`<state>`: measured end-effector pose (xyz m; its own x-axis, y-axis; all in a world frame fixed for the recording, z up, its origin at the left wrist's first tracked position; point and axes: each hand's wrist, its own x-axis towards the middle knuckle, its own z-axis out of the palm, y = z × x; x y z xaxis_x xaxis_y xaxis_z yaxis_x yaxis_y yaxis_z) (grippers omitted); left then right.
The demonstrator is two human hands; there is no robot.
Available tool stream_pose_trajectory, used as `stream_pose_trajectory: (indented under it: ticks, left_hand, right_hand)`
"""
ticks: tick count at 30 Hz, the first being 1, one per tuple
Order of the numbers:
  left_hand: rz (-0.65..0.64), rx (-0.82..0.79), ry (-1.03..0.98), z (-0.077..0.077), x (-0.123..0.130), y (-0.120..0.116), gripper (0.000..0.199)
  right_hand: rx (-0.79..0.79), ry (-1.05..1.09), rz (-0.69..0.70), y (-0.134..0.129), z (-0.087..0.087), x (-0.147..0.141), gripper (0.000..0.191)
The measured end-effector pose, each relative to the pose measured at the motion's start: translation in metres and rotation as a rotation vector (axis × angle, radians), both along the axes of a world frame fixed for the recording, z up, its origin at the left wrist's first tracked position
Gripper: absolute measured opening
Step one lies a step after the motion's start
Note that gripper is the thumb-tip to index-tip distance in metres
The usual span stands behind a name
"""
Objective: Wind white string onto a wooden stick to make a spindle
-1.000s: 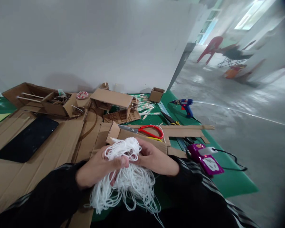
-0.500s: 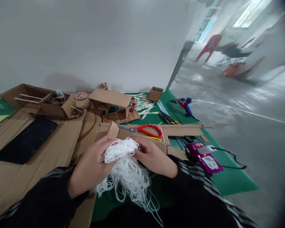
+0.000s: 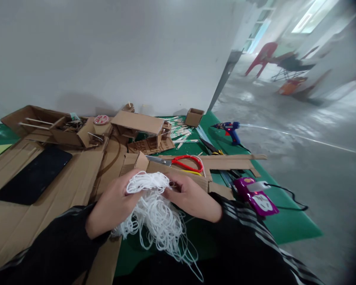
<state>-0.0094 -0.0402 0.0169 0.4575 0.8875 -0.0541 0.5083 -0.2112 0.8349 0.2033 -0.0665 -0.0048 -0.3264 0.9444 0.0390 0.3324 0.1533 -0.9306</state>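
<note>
A tangled bundle of white string [image 3: 161, 221] hangs between my hands, its loose loops trailing down over the table's near edge. My left hand [image 3: 115, 202] is closed around the upper left of the bundle. On the other side my right hand [image 3: 191, 196] pinches the string's upper right; its fingertips are partly hidden. Just beyond the hands lie red-handled scissors [image 3: 187, 163] on a piece of cardboard [image 3: 222, 162].
A black tablet-like slab [image 3: 32, 174] lies on cardboard sheets at left. Behind stand a cardboard box structure [image 3: 139, 120] and a small open box [image 3: 195, 117]. At right are a blue glue gun [image 3: 231, 131] and a purple packet [image 3: 255, 196] with a corded white block on it.
The top of the string bundle has shifted slightly left and flattened between my hands. Both hands keep their hold, and the things on the table have not moved.
</note>
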Motion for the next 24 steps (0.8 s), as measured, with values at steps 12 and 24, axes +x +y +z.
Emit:
stream_pose_trajectory:
  ticks: [12,24]
  left_hand:
    - [0.186,-0.605,-0.655,0.007,0.0,0.003,0.023]
    - [0.149,-0.713,-0.741,0.003,0.005,0.0,0.021]
  right_hand:
    - [-0.02,0.02,0.093,0.002,0.005,0.01,0.024]
    - [-0.372,0.503,0.389,-0.004,0.011,0.017,0.022]
